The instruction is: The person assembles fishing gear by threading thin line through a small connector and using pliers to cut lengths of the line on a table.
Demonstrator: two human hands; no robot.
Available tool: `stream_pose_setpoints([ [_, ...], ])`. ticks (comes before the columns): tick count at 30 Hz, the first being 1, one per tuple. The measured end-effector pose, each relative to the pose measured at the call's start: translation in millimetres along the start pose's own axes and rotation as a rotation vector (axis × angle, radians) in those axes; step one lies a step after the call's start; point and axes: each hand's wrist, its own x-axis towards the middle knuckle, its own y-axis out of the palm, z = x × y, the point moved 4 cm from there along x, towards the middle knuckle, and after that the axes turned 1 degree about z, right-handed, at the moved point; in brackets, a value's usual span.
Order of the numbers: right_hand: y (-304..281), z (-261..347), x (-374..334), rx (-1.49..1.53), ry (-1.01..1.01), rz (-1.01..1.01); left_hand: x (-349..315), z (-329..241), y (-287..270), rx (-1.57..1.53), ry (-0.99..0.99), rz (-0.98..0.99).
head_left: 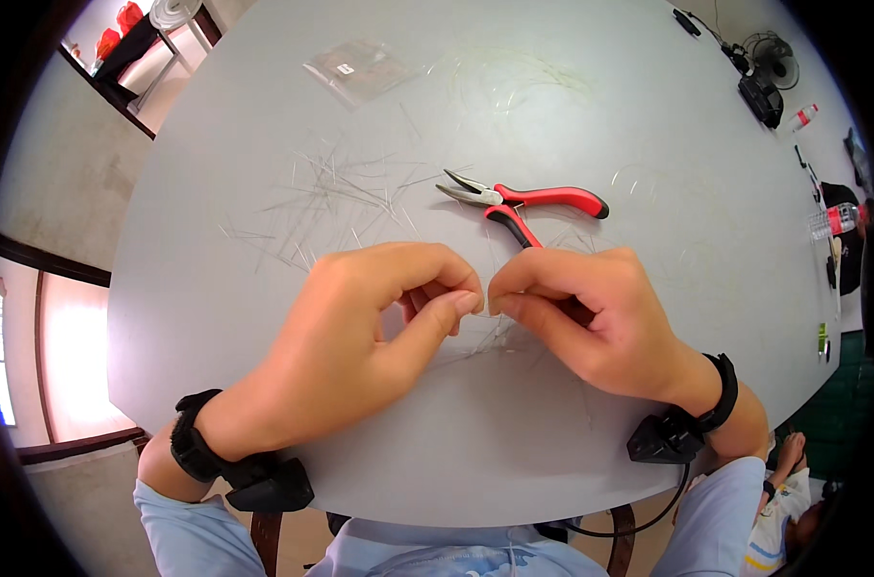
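My left hand [360,313] and my right hand [605,313] face each other over the near middle of the table, fingertips almost meeting. Thumb and forefinger are pinched together on each; whatever lies between them is too fine to make out. Just beyond my right hand rests a pair of bent-nose pliers [555,196], red and black handles spread and jaws apart, pointing left. Thin, straight silvery wire pieces [336,190] lie scattered beyond my left hand. More fine strands [499,335] show on the table beneath my fingertips.
On the grey table [437,471], a small clear plastic bag [362,72] lies at the far left, beside loose pale, clear strands [528,79]. Bottles [834,222], a fan [775,61] and a black case [761,100] line the right side. Another person [781,500] is at lower right.
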Motion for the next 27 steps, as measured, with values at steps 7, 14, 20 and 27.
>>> stream_pose_setpoints([
  [7,-1.8,-6.3,1.3,0.396,0.321,0.003,-0.1,-1.0,-3.0,0.16,0.174,-0.106],
  [14,-1.9,-4.0,-0.2,0.072,0.088,-0.036,-0.3,0.1,-0.5,0.004,0.035,-0.038],
  [20,0.0,-1.5,-1.0,-0.062,-0.094,-0.119,-0.6,8.7,1.5,-0.327,-0.224,0.024],
  [27,1.0,0.1,-1.9,-0.241,-0.234,-0.094,0.2,8.1,0.3,-0.383,-0.234,0.027],
])
